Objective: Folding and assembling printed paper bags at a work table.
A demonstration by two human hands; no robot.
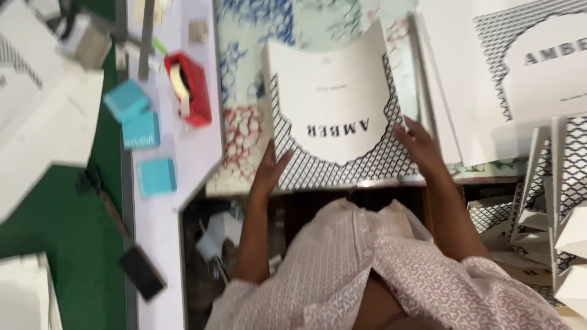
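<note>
A white card sheet [333, 91] with a black lattice border lies in front of me on a patterned work surface [244, 128]; its far part curves upward. My left hand [269, 168] presses on the sheet's near left corner with flat fingers. My right hand [419, 143] rests on the sheet's right edge, fingers spread over the lattice print. Both forearms come up from my patterned pink-and-white garment [367, 269].
A red tape dispenser [189, 88] and three small teal boxes [142, 129] sit on a white board at left. More printed sheets [520, 73] lie at right, with folded white bags [556, 201] stacked beside them. A dark phone [142, 272] lies at lower left.
</note>
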